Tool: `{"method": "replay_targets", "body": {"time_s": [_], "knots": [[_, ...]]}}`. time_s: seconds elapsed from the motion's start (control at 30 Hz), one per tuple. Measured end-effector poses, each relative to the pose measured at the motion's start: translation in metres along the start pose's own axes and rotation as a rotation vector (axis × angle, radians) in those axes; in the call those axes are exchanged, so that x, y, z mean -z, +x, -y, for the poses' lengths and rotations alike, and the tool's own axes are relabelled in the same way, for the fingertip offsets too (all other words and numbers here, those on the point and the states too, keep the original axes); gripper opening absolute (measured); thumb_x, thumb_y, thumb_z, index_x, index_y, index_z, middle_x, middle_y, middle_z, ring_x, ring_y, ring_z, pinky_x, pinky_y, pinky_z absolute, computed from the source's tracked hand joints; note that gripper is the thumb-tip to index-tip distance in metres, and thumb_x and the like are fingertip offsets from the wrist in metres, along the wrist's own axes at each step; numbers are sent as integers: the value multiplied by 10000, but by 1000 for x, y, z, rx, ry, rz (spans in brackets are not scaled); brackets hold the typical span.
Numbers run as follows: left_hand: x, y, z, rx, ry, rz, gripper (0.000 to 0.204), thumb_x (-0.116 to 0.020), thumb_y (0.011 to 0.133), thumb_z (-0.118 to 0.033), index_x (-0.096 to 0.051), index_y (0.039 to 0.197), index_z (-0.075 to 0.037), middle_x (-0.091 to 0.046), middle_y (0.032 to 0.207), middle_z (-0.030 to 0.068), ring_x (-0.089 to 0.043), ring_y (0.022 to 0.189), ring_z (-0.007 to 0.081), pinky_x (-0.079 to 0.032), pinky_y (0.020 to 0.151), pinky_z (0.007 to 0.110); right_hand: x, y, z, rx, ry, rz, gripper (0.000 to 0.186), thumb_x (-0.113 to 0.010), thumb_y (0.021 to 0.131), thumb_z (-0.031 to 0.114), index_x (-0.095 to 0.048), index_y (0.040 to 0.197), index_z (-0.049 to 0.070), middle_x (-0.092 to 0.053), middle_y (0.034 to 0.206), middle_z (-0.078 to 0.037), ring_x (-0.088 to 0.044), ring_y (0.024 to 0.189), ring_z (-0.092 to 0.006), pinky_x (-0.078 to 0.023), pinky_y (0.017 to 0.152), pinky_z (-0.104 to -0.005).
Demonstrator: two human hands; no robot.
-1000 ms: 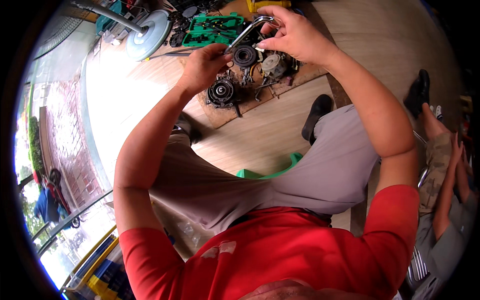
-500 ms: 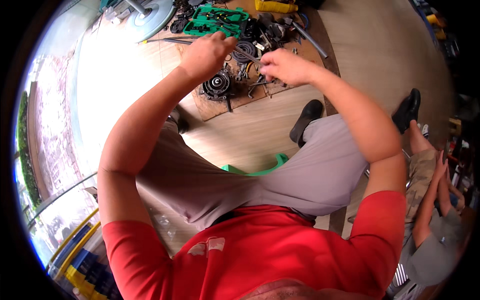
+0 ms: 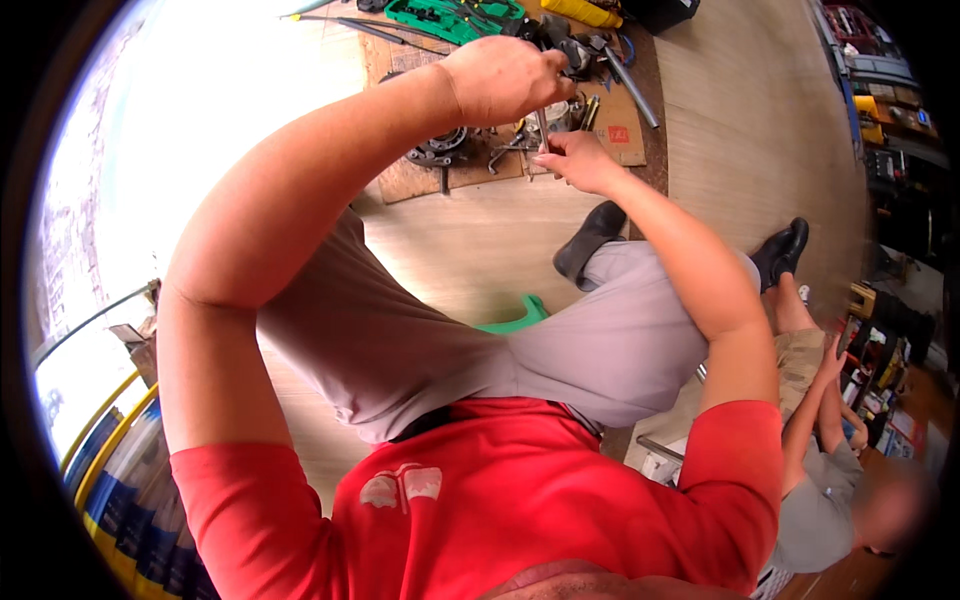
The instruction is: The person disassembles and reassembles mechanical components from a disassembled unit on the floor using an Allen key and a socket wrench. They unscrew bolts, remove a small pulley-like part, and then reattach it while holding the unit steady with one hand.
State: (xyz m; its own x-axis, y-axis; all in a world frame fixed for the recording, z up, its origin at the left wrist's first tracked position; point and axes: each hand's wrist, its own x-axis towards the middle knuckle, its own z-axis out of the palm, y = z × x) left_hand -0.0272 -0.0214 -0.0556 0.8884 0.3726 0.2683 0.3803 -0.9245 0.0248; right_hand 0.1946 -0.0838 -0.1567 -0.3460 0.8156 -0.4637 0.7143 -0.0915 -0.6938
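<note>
My left hand (image 3: 508,82) is closed, back upward, over the far part of the cardboard. A thin metal rod (image 3: 542,128) comes out from under its curled fingers. Nearer and to the right, my right hand (image 3: 582,162) pinches the rod's lower end between thumb and fingers. The rod stands roughly lengthwise between the two hands; what its upper end meets is hidden by my left hand. Partly covered by my left forearm, a dark round machine part (image 3: 435,152) sits on the cardboard (image 3: 628,152). Small metal tools (image 3: 507,150) lie beside it.
A green tool case (image 3: 440,14), a grey tube (image 3: 632,85) and a yellow case (image 3: 582,10) lie at the back. A green stool (image 3: 520,316) shows between my legs. At right another person (image 3: 815,480) sits before crowded shelves (image 3: 890,120).
Both hands have shifted right, and my left hand now reaches over the tools. The rod has turned from slanting sideways to nearly lengthwise. The view has swung slightly.
</note>
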Motion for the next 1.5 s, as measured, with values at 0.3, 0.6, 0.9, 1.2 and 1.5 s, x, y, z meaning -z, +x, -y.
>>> {"method": "replay_targets", "body": {"time_s": [0.3,0.6,0.9,1.2,1.5], "knots": [[27,-6,1,95,-78,-46,171,-609,818,-116,-647,976,-62,-595,933,99,-656,776,279,-534,640,378,-149,54,-170,-241,-133,-326,237,-706,811,235,-651,769,9,-634,633,-109,-608,531,-213,-494,542,-352],[50,-24,18,199,-153,-2,267,-680,774,-137,-619,1025,-72,-621,1024,96,-632,896,288,-513,753,393,-170,100,-160,-764,-18,-58,272,-725,797,254,-697,933,20,-692,894,-181,-692,814,-296,-553,726,-391],[51,-27,31,231,-131,27,299,-707,747,-129,-609,1023,-68,-622,1014,98,-624,922,292,-509,765,401,-167,99,-161,-608,-252,-216,276,-721,803,273,-690,929,29,-689,920,-183,-670,871,-322,-533,772,-400],[39,-27,24,162,-75,-14,168,-661,783,-153,-673,927,-67,-643,836,100,-667,815,285,-539,686,384,-128,74,-116,-494,-222,-314,258,-720,786,286,-690,903,58,-682,939,-179,-651,911,-339,-507,817,-425],[38,-3,27,319,-181,344,248,-719,764,-218,-672,950,-61,-683,917,146,-652,923,331,-528,774,422,19,-14,-20,-217,-445,-335,269,-675,829,297,-693,913,41,-687,899,-175,-655,899,-325,-509,798,-418]]}}
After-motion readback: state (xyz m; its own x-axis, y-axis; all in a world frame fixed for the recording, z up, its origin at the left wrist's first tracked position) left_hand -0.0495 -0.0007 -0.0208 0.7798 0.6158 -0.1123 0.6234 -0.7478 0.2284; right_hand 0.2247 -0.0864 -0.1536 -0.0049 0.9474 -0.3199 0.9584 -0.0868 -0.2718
